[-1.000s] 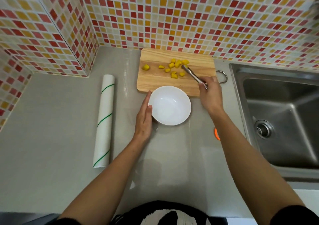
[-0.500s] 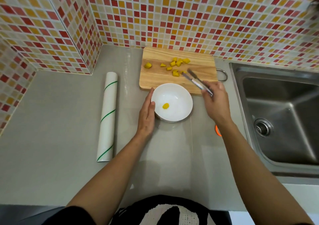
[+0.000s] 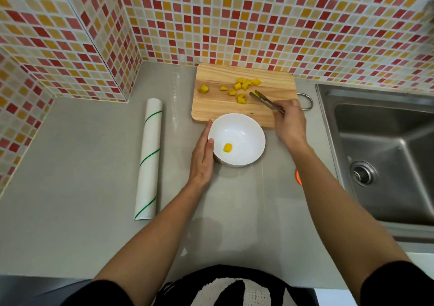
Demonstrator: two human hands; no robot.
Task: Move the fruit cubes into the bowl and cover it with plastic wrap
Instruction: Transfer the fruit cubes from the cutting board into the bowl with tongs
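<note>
Several yellow fruit cubes [image 3: 241, 87] lie on the wooden cutting board [image 3: 216, 108] against the tiled wall. A white bowl [image 3: 244, 127] stands just in front of the board, with one fruit cube [image 3: 227, 147] in it. My left hand [image 3: 202, 157] rests flat against the bowl's left side. My right hand [image 3: 290, 125] grips metal tongs [image 3: 263, 99]; their tips are apart and empty, just right of the nearest cube on the board. A roll of plastic wrap [image 3: 149, 157] lies on the counter to the left.
A steel sink [image 3: 385, 155] fills the right side. A metal ring [image 3: 307, 101] sticks out from the board's right edge. A small orange object [image 3: 298, 177] shows by my right forearm. Tiled walls close the back and left corner.
A cube was carried from the board and dropped into the bowl. My right hand has since moved the tongs back over the board toward the cubes. The left hand stays on the bowl.
</note>
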